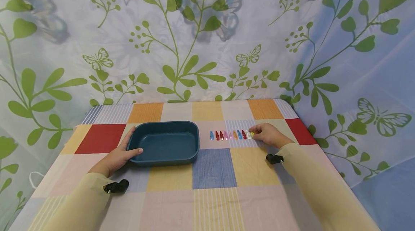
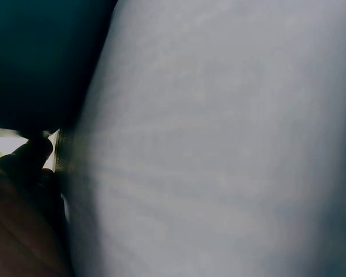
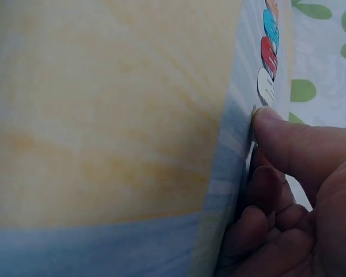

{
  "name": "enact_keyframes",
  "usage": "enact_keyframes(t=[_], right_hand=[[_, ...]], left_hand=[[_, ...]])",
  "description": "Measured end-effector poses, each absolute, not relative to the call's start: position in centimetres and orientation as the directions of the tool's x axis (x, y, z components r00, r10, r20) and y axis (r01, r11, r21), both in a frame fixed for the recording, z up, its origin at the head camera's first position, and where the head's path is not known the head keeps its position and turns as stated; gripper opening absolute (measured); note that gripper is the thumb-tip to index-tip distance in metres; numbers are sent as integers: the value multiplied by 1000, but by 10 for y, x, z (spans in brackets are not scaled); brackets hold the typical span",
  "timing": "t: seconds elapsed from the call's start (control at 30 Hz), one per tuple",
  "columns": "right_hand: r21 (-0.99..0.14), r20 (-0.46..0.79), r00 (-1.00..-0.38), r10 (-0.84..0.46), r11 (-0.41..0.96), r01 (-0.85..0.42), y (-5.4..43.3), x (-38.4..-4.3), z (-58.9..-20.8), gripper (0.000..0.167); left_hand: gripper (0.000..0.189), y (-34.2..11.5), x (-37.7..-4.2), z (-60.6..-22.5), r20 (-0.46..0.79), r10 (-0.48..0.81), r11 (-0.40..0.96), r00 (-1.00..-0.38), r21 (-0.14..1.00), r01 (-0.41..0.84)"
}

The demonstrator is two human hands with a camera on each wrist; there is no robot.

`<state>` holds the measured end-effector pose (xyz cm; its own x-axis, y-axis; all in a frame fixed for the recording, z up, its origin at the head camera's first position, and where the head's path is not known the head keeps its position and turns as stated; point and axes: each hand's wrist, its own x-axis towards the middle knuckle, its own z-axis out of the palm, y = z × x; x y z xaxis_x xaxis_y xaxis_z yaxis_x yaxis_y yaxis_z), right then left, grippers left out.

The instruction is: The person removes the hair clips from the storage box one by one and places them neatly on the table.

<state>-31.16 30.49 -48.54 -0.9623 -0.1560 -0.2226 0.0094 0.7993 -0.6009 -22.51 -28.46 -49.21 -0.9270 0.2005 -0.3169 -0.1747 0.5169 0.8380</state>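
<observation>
A dark teal rectangular plastic tub (image 1: 163,161) sits on the table's left half, with nothing inside it. My left hand (image 1: 118,155) holds its near left corner, thumb over the rim and fingers along the outer left side. To the tub's right runs a row of snap hair clips in blue, red, pink, orange and white. At the row's right end, my right hand (image 1: 268,134) pinches a yellow hair clip (image 1: 252,134), mostly covered by the fingertips. Beside it lies a white hair clip (image 3: 266,86), then a red hair clip (image 3: 269,55) in the right wrist view.
A patchwork cloth (image 1: 214,170) of coloured squares covers the table. Behind it hangs a white curtain (image 1: 201,54) with green leaves and butterflies, continuing along the right side. Black wrist cameras show at both cuffs.
</observation>
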Motion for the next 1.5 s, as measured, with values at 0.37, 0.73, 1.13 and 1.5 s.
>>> enact_keyframes(t=[0.37, 0.73, 1.13, 1.5], right_hand=[[-609, -188, -963, -192, 792, -38, 309, -312, -487, 44], [-630, -187, -963, -195, 776, -34, 308, -311, -486, 45], [-643, -179, -962, -206, 764, -44, 311, -312, -489, 46], [-649, -170, -960, -221, 758, -59, 311, -311, -489, 46]], left_hand=[[110, -286, -225, -491, -332, 189, 533, -924, 825, -187], [110, -286, -224, -491, -323, 192, 536, -927, 826, -177], [111, -285, -224, -492, -322, 196, 526, -926, 831, -178], [111, -285, -224, -492, -322, 200, 522, -925, 834, -177]])
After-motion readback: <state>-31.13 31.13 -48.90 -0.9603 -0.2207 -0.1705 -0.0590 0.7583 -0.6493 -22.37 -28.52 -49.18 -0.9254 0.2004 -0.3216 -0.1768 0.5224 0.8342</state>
